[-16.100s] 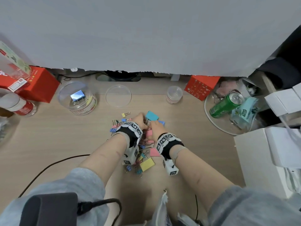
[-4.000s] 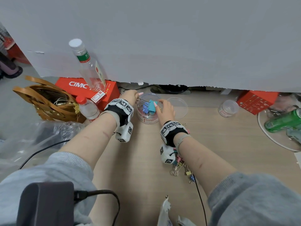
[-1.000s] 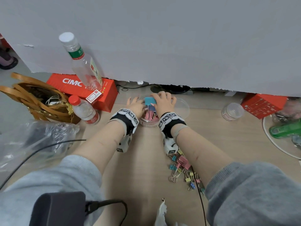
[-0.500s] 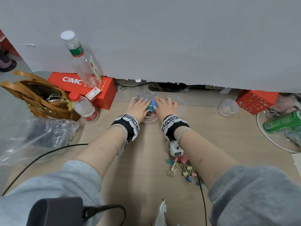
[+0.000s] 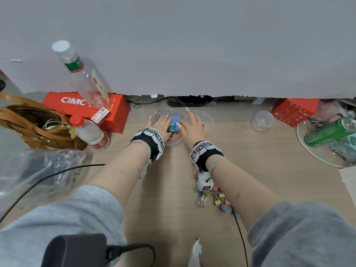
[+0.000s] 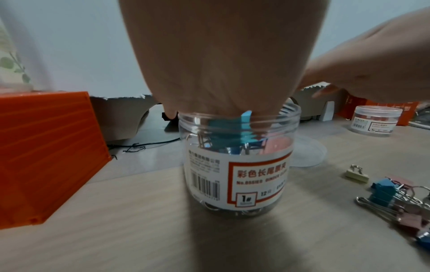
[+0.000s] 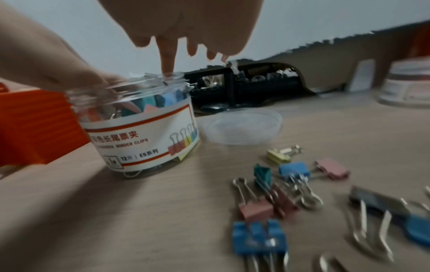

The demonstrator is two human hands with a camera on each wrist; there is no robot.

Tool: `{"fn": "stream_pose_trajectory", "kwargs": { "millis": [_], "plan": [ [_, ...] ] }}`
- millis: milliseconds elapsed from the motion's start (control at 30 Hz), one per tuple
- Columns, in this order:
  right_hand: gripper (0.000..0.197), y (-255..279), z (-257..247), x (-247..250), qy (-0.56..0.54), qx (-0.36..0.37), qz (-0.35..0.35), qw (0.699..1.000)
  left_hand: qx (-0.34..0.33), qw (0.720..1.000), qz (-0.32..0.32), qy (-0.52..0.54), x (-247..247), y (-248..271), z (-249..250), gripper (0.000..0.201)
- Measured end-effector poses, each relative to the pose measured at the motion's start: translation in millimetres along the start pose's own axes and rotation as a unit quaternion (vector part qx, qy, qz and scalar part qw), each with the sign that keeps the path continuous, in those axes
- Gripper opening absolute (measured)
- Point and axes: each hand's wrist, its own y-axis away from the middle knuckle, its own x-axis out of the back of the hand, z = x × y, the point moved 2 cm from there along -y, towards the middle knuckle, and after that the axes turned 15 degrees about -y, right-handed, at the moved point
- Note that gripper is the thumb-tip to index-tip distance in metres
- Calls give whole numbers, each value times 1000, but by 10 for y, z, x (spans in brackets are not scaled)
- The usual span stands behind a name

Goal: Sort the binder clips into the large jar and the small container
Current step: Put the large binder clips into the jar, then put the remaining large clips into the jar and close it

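Observation:
The large clear jar (image 5: 174, 140) (image 6: 237, 165) (image 7: 139, 128) stands at the back of the desk, packed with big clips. Blue and teal clips (image 5: 174, 123) (image 6: 245, 125) poke above its rim. My left hand (image 5: 159, 122) (image 6: 221, 55) lies flat over the jar mouth and presses on them. My right hand (image 5: 190, 126) (image 7: 186, 27) hovers beside it with fingers spread, its thumb on the blue clip. The small container (image 5: 262, 121) (image 6: 374, 119) stands off to the right. Several small loose clips (image 5: 215, 199) (image 7: 279, 184) lie on the desk under my right forearm.
The jar's clear lid (image 5: 204, 120) (image 7: 242, 125) lies just right of the jar. A red box (image 5: 84, 110) with a bottle on it, a smaller bottle (image 5: 90, 133) and a brown bag (image 5: 28, 120) crowd the left. A green can (image 5: 329, 132) lies on a tray at right.
Both hands stay at the jar mouth. The right hand has shifted slightly right and spread its fingers; the left still presses on the clips.

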Motion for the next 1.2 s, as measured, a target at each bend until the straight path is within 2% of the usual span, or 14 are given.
{"fn": "stream_pose_trajectory", "kwargs": {
  "millis": [167, 267, 400, 533, 600, 733, 833, 900, 1000, 1100, 1200],
  "plan": [
    [36, 138, 295, 144, -106, -81, 93, 987, 11, 999, 51, 7, -62, 55, 9, 57],
    [34, 227, 511, 273, -137, -96, 117, 979, 38, 991, 115, 49, -83, 142, 32, 53],
    [34, 401, 817, 413, -95, -84, 93, 988, 63, 971, 211, 90, -65, 326, 199, 52],
    [41, 651, 1138, 523, -12, -87, -6, 996, 30, 964, 252, 82, -47, 572, 561, 75],
    [44, 750, 1282, 558, 11, -86, -34, 996, 21, 961, 266, 73, -58, 638, 750, 71],
    [44, 949, 1511, 632, -1, -79, -51, 996, -5, 980, 175, 96, -169, 726, 1180, 49],
    [41, 1074, 1663, 683, 3, -81, -47, 996, -33, 988, 85, 126, -303, 768, 1469, 55],
    [43, 1146, 1773, 690, -4, -96, -50, 994, -24, 987, 71, 142, -384, 806, 1621, 57],
    [45, 1255, 1891, 658, -19, -89, -75, 993, 26, 982, 60, 176, -502, 855, 1799, 59],
    [44, 1363, 1897, 626, -16, -21, -113, 993, 68, 983, 29, 166, -590, 867, 1937, 69],
    [54, 1439, 1816, 579, 35, 43, -159, 986, 105, 980, 32, 166, -662, 849, 2027, 70]
  ]
}}
